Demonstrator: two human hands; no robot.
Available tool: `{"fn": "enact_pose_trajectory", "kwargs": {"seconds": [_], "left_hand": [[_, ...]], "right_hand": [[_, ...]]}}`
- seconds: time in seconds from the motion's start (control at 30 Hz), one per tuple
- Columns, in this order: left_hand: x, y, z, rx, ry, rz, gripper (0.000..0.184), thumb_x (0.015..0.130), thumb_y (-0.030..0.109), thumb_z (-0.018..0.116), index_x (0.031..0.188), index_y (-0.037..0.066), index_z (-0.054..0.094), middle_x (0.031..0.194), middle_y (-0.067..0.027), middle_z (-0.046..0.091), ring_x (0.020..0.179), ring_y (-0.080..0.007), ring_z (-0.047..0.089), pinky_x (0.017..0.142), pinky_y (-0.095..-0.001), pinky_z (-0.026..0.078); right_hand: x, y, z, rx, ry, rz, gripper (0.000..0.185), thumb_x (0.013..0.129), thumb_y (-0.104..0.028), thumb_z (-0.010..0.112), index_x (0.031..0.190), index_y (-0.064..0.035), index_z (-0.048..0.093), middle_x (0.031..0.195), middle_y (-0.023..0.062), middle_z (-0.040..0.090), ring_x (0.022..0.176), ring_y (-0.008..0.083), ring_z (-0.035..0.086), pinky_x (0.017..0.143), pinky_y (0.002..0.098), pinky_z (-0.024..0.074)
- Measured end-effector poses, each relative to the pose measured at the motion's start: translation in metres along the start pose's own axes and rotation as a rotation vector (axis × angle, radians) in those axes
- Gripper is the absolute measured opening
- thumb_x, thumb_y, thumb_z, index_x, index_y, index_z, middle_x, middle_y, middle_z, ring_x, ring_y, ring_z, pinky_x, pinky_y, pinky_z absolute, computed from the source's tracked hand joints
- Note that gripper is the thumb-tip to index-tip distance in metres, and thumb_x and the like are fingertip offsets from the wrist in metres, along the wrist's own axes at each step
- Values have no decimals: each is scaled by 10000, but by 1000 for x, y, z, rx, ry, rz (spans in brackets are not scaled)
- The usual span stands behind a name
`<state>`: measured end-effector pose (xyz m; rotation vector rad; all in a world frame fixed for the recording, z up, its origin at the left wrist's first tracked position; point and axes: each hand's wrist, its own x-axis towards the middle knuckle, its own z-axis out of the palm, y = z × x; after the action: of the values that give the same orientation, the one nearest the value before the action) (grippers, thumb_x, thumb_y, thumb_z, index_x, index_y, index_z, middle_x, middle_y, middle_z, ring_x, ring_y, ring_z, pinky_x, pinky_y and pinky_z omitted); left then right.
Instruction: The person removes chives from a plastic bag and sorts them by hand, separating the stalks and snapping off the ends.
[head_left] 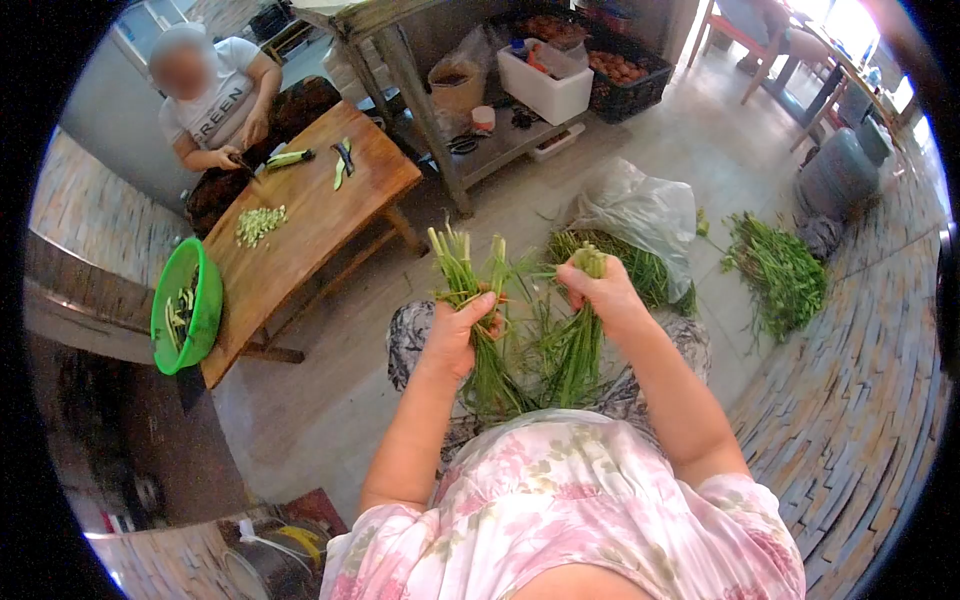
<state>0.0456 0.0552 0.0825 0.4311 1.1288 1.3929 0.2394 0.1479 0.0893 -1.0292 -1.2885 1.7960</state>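
Note:
My left hand [462, 332] is closed around a bunch of long green herbs [456, 262], its pale cut stems pointing up and its thin greens hanging down over my lap. A second bunch of herbs [577, 355] hangs from my right hand [606, 287], whose fingers are wrapped round the stems just under their tops. Loose strands stretch across the gap between both hands. Just beyond my right hand lies a heap of the same greens [655, 262], partly covered by a clear plastic bag [640, 205].
Another leafy green pile [775, 275] lies on the floor at right, near a gas cylinder [840, 170]. At left, a person [222, 100] cuts vegetables at a low wooden table [310, 225]; a green basin [208, 310] stands by its end. A shelf [500, 150] holds a white box [545, 85].

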Motion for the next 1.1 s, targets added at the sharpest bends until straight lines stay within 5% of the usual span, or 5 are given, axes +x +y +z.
{"fn": "enact_pose_trajectory", "kwargs": {"seconds": [0.4, 0.5, 0.6, 0.7, 1.1], "left_hand": [[3, 34, -31, -226, 46, 229, 202, 790, 94, 618, 969, 22, 557, 880, -95, 602, 638, -139, 536, 503, -250, 436], [1, 41, -34, -244, 50, 266, 211, 789, 94, 620, 976, 23, 555, 881, -94, 603, 642, -134, 538, 505, -246, 442], [-2, 46, -32, -234, 49, 266, 221, 787, 95, 623, 983, 23, 551, 882, -90, 603, 645, -130, 539, 507, -244, 447], [-1, 43, -32, -227, 24, 244, 229, 783, 100, 630, 985, 25, 551, 882, -85, 604, 646, -129, 539, 509, -243, 449], [-4, 9, 10, 43, -17, 93, 221, 770, 122, 649, 948, 23, 563, 833, -66, 607, 636, -130, 547, 523, -261, 437]], "right_hand": [[-6, 114, -44, -283, 236, 161, 178, 771, -185, 647, 726, -36, 559, 582, 33, 510, 515, 135, 479, 504, 305, 401], [-2, 167, -60, -826, 180, 53, 296, 734, -272, 662, 810, 11, 615, 729, 163, 629, 633, 301, 591, 605, 377, 453], [-11, 179, -60, -890, 63, 69, 227, 739, -225, 651, 840, -23, 627, 677, 153, 605, 611, 253, 582, 590, 359, 447], [-5, 180, -58, -977, -15, 90, 321, 726, -306, 638, 911, -43, 635, 761, 225, 612, 750, 380, 580, 679, 411, 457], [-1, 8, 20, -126, -34, -68, 273, 798, -175, 621, 997, 10, 598, 634, -33, 487, 506, 63, 414, 473, 230, 360]]}}
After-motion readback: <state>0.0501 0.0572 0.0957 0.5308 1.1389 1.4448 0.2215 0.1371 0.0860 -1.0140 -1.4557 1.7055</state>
